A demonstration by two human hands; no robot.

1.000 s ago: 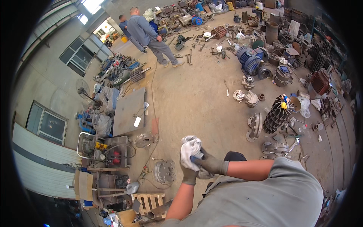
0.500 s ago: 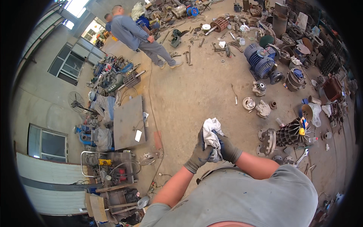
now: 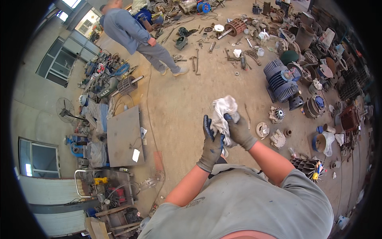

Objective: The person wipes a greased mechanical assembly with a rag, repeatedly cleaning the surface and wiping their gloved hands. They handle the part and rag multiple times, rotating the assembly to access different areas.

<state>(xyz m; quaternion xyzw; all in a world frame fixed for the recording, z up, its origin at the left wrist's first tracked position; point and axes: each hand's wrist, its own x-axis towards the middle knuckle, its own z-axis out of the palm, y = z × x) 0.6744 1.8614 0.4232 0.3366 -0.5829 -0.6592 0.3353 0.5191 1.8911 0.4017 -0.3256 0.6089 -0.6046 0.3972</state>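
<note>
A crumpled white-and-grey rag (image 3: 224, 113) is bunched up in front of my body, above the floor. My right hand (image 3: 241, 133), in a grey work glove with dark blue fingertips, is closed round the rag from the right side. My left hand (image 3: 211, 148), gloved the same way, is against the rag's left side. Its fingers stretch upward, apart from the thumb, and the rag lies against its palm and thumb. Folds of the rag partly hide the inner side of both hands.
A blue electric motor (image 3: 282, 79) and several metal castings (image 3: 277, 138) lie on the right. At left are a grey metal plate (image 3: 124, 137) and a standing fan (image 3: 67, 109). A person in grey-blue clothes (image 3: 127, 30) stands far left, near tools (image 3: 195, 61) on the floor.
Both hands and the rag have moved up and away from my body. My left fingers have straightened off the rag, while the right hand keeps hold of it. My view has shifted too.
</note>
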